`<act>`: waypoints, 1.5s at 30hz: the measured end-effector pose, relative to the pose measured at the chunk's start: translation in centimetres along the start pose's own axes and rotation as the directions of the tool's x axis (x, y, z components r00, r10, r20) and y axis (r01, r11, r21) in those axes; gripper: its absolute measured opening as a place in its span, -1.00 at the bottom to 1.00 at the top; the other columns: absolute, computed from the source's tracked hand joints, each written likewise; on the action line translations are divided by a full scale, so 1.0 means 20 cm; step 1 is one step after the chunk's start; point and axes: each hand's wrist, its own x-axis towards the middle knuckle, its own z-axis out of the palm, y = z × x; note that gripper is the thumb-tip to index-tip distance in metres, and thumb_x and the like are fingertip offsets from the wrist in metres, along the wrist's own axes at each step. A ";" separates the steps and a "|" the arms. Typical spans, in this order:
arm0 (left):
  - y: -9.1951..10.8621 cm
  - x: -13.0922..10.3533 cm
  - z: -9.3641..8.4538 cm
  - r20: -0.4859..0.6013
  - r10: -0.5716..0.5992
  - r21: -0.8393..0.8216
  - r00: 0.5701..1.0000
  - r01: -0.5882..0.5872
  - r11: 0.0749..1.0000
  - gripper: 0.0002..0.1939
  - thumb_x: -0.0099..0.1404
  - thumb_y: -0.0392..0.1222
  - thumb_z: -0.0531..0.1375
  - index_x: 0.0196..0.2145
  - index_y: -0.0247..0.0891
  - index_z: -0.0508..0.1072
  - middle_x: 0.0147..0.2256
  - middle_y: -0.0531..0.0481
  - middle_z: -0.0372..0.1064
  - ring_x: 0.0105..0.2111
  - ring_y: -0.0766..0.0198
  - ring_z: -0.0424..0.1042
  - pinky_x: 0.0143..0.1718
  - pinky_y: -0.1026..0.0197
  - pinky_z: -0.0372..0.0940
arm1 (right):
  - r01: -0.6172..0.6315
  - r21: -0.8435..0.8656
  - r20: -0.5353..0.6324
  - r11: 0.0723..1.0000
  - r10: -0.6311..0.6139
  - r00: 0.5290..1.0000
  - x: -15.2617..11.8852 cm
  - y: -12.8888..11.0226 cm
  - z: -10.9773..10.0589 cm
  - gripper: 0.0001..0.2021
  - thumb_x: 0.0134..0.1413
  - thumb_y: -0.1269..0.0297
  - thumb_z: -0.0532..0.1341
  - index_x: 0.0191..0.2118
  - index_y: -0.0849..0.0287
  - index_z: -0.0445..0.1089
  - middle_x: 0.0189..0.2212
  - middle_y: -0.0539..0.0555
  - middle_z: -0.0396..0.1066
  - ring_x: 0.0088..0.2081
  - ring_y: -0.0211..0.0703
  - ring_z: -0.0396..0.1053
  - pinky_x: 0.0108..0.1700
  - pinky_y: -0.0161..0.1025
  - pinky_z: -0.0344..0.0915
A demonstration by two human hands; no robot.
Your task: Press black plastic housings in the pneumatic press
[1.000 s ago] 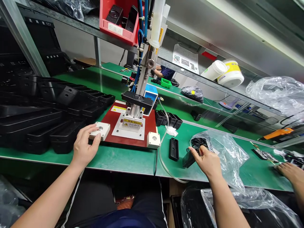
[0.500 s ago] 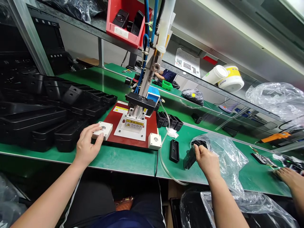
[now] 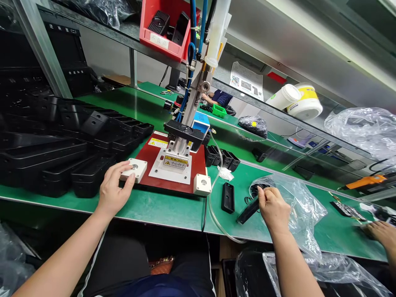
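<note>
Right grip [image 3: 274, 207] clenched on a black plastic case [image 3: 248, 212], left grip [image 3: 116, 183] on the button box!

And we have the case firmly between thumb and fingers, tilted, its lower end slanting toward us over the green counter [image 3: 148, 208]; whether that end touches the surface, we cannot tell. Just behind it sits the mouth of a clear plastic bag [image 3: 305, 202], dark loops of cord [image 3: 249, 200] beside it. Over on the left, our other grip is loose, thumb apart from the fingers, fingertips on the white button box [image 3: 136, 170] at the corner of the red base plate [image 3: 145, 165]. Look at the press [image 3: 180, 145] between our hands: a ribbed black part [image 3: 185, 130] lies across its top! A shallow black tray [image 3: 228, 198] rests near our case, between it and the second button box [image 3: 202, 185]. Far right, a co-worker's hand [image 3: 380, 232] is at the counter.
</note>
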 end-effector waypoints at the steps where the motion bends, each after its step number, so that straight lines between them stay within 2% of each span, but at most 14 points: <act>1: 0.00 0.00 0.00 0.000 0.005 0.003 1.000 -0.005 1.000 -0.77 0.33 -0.13 0.11 -0.10 -0.25 0.39 -0.02 -0.21 0.38 0.04 0.04 0.37 0.10 -0.07 0.29 | 0.013 0.013 -0.002 1.000 -0.013 1.000 0.00 0.00 0.00 -0.46 0.36 -0.03 -0.06 -0.54 0.21 0.30 -0.40 0.07 0.45 -0.51 -0.30 0.24 -0.51 -0.30 -0.02; 5: 0.00 0.00 0.00 -0.005 0.026 0.007 1.000 -0.026 1.000 -0.77 0.32 -0.14 0.11 -0.10 -0.25 0.39 -0.01 -0.22 0.38 0.03 0.03 0.37 0.10 -0.08 0.29 | -0.030 0.013 -0.046 0.999 0.030 0.998 0.02 0.01 0.01 -0.46 0.35 -0.02 -0.05 -0.57 0.20 0.28 -0.43 0.08 0.44 -0.49 -0.29 0.26 -0.50 -0.29 0.00; 8: 0.00 0.01 0.00 -0.005 0.029 0.011 1.000 -0.029 1.000 -0.77 0.33 -0.15 0.11 -0.10 -0.26 0.39 -0.02 -0.22 0.38 0.03 0.03 0.37 0.10 -0.07 0.29 | 0.032 0.041 0.000 0.999 -0.032 0.999 0.04 0.01 0.02 -0.43 0.36 -0.04 -0.09 -0.60 0.19 0.26 -0.50 0.07 0.40 -0.52 -0.27 0.23 -0.51 -0.28 -0.01; 12: 0.00 0.01 0.00 -0.002 0.029 0.015 1.000 -0.029 0.999 -0.77 0.32 -0.14 0.11 -0.10 -0.27 0.39 -0.02 -0.22 0.38 0.03 0.03 0.37 0.09 -0.07 0.29 | -0.022 0.073 -0.045 0.997 0.025 0.999 0.05 0.00 0.02 -0.46 0.35 -0.01 -0.05 -0.59 0.19 0.26 -0.47 0.08 0.41 -0.48 -0.27 0.28 -0.48 -0.29 0.03; 15: 0.00 0.00 0.00 -0.004 0.022 0.019 1.000 -0.022 1.000 -0.76 0.33 -0.15 0.11 -0.09 -0.27 0.39 -0.01 -0.22 0.37 0.03 0.04 0.37 0.10 -0.06 0.29 | 0.005 0.075 -0.040 0.997 -0.002 0.999 0.05 0.00 0.02 -0.45 0.35 0.00 -0.05 -0.60 0.18 0.26 -0.50 0.07 0.40 -0.51 -0.27 0.26 -0.49 -0.29 0.03; 19: 0.00 0.00 0.00 0.002 0.041 0.028 0.999 -0.041 0.999 -0.76 0.32 -0.15 0.11 -0.09 -0.28 0.39 -0.01 -0.22 0.37 0.03 0.04 0.37 0.10 -0.04 0.29 | -0.009 0.082 -0.134 0.997 0.020 0.991 0.05 0.01 0.01 -0.50 0.33 0.07 0.03 -0.62 0.18 0.26 -0.51 0.06 0.41 -0.51 -0.28 0.29 -0.49 -0.32 0.06; 23: -0.01 0.00 0.00 0.002 0.041 0.040 0.999 -0.041 0.998 -0.75 0.32 -0.16 0.12 -0.09 -0.29 0.40 -0.02 -0.24 0.38 0.03 0.03 0.38 0.10 -0.04 0.29 | -0.013 0.098 -0.160 0.995 0.029 0.987 0.06 0.03 -0.02 -0.51 0.32 0.09 0.05 -0.63 0.18 0.24 -0.52 0.05 0.40 -0.51 -0.29 0.29 -0.50 -0.33 0.06; 25: -0.01 0.00 0.00 -0.003 0.048 0.040 0.999 -0.048 0.998 -0.76 0.32 -0.16 0.12 -0.09 -0.29 0.40 -0.02 -0.25 0.39 0.03 0.03 0.38 0.10 -0.04 0.29 | -0.042 0.100 -0.130 0.994 0.055 0.990 0.08 0.04 -0.03 -0.49 0.33 0.06 0.02 -0.64 0.17 0.22 -0.54 0.06 0.38 -0.52 -0.28 0.27 -0.49 -0.32 0.05; 28: 0.00 0.01 0.00 0.000 0.043 0.050 0.999 -0.043 0.998 -0.75 0.31 -0.17 0.12 -0.09 -0.30 0.41 -0.02 -0.26 0.39 0.03 0.03 0.38 0.10 -0.05 0.29 | -0.024 0.112 -0.020 0.993 0.026 0.999 0.08 0.05 -0.01 -0.44 0.33 0.00 -0.04 -0.66 0.16 0.20 -0.59 0.05 0.32 -0.55 -0.27 0.23 -0.49 -0.30 0.04; 35: 0.00 0.01 0.01 -0.023 0.063 0.056 0.998 -0.062 0.997 -0.74 0.31 -0.16 0.13 -0.11 -0.36 0.42 -0.04 -0.29 0.40 0.02 0.06 0.39 0.09 -0.02 0.29 | -0.072 0.105 -0.045 0.992 0.077 0.996 0.08 0.09 0.01 -0.48 0.31 0.03 0.00 -0.65 0.16 0.18 -0.56 0.06 0.34 -0.52 -0.27 0.23 -0.48 -0.29 0.03; 38: 0.00 0.01 0.00 -0.025 0.077 0.056 0.997 -0.075 0.996 -0.74 0.30 -0.17 0.14 -0.11 -0.36 0.42 -0.04 -0.30 0.40 0.02 0.06 0.39 0.10 -0.02 0.28 | -0.146 0.114 -0.090 0.983 0.157 0.984 0.08 0.12 0.01 -0.49 0.29 0.02 0.01 -0.67 0.14 0.14 -0.55 0.08 0.35 -0.50 -0.24 0.25 -0.46 -0.29 0.05; 42: 0.00 0.01 0.00 -0.034 0.063 0.056 0.997 -0.061 0.997 -0.74 0.29 -0.17 0.15 -0.11 -0.35 0.43 -0.04 -0.30 0.41 0.02 0.06 0.40 0.10 -0.02 0.29 | -0.163 0.129 0.042 0.978 0.159 0.986 0.06 0.14 0.03 -0.44 0.26 -0.07 -0.06 -0.70 0.12 0.09 -0.64 0.05 0.25 -0.55 -0.23 0.17 -0.48 -0.25 0.00; 45: 0.00 0.01 0.01 -0.031 0.071 0.052 0.997 -0.069 0.996 -0.74 0.29 -0.18 0.15 -0.10 -0.35 0.44 -0.04 -0.29 0.41 0.01 0.06 0.40 0.09 0.00 0.30 | -0.215 0.150 0.086 0.965 0.204 0.975 0.03 0.11 0.04 -0.44 0.24 -0.11 -0.06 -0.68 0.13 0.13 -0.56 0.09 0.33 -0.50 -0.21 0.24 -0.44 -0.25 0.03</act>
